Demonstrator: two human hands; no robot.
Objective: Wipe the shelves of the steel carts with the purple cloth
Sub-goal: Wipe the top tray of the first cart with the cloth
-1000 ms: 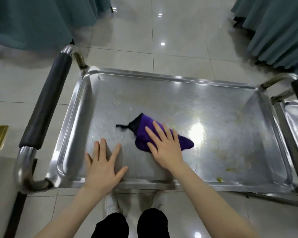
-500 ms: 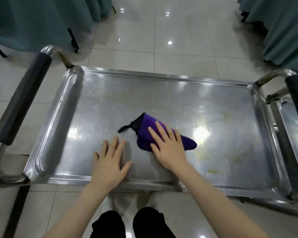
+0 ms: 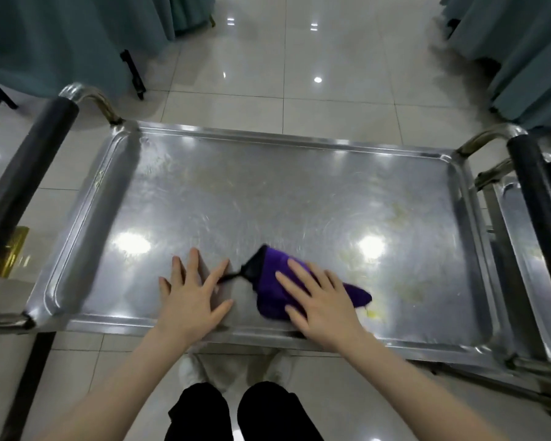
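Purple cloth (image 3: 269, 291) is being pressed flat under the right hand (image 3: 322, 310), fingers straight and spread, near the front edge of the steel cart's top shelf (image 3: 268, 198), slightly right of its middle. The left hand (image 3: 191, 300) is being rested palm-down on bare steel just beside the cloth, fingers splayed, nothing being held. Yellowish residue (image 3: 376, 313) is being left just right of the cloth, and paler smears (image 3: 398, 214) are showing farther back on the right, so that side is judged not yet wiped. The left half is looking cleaner and may already be done, though glare and blur are making this uncertain. A second cart's shelf (image 3: 522, 265), at the right edge, is judged untouched, and any lower shelves are being hidden from view. Most of the task is therefore judged to be remaining.
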